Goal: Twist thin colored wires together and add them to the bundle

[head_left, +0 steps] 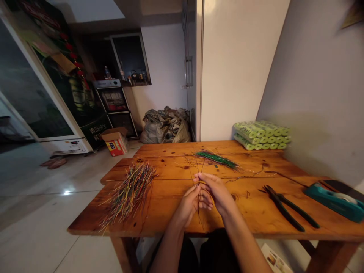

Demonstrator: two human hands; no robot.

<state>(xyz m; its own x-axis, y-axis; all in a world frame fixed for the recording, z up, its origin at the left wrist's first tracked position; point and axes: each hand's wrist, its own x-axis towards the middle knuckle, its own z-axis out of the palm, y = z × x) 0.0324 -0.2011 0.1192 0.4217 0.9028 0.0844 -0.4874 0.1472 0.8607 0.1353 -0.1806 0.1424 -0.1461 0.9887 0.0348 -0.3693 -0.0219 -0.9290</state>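
Head view shows a pale-tiled floor [42, 212] and white wall [165, 68] around a knotty, orange-brown wooden table [167, 212]; above its near side, the left hand [188, 203] and right hand [218, 189] pinch thin dark wire-like strands [198, 214], probably light, springy and easily kinked, so best held lightly where they converge.

Few thin dark wires [198, 208], roughly upright, gathered mid-length, ends splayed above and below, midway along wooden table's [167, 201] near side.
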